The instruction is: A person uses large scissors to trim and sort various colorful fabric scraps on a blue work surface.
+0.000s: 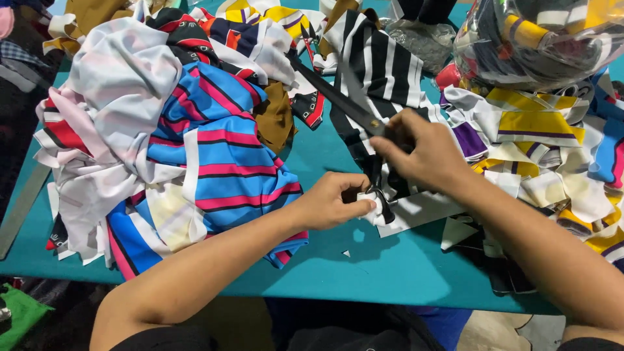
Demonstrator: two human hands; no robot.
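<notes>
Striped cloth [383,71], scissors [344,101] half-hidden by hands [426,156]

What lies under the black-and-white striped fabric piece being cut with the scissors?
Under the black-and-white striped fabric the teal table top shows at its edges; the large black scissors cross over it. Anything beneath its middle is covered.

Teal table [364,260]; blue-pink striped cloth [227,156]; black-white striped fabric [383,71].
</notes>
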